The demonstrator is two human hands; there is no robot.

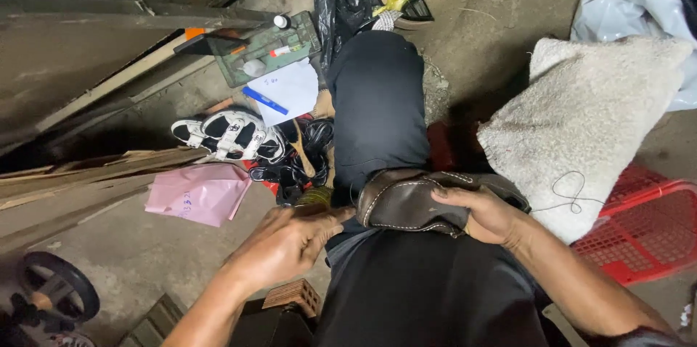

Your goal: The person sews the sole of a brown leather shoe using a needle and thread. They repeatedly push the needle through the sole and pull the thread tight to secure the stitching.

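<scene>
Clutter lines the floor to my left: a pink paper sheet (pixel 197 193), then a white strappy sandal (pixel 231 134) with a blue pen (pixel 264 100) on white paper (pixel 294 86) beyond it. My left hand (pixel 287 242) lies flat, fingers together and stretched toward the toe of the brown leather shoe (pixel 406 202), touching its edge without gripping. That shoe rests across my thigh, against my black trousers (pixel 377 100). My right hand (pixel 486 215) is clamped over its far side. Further right sit a cream fleecy cushion (pixel 588 115) and a red plastic basket (pixel 639 234).
</scene>
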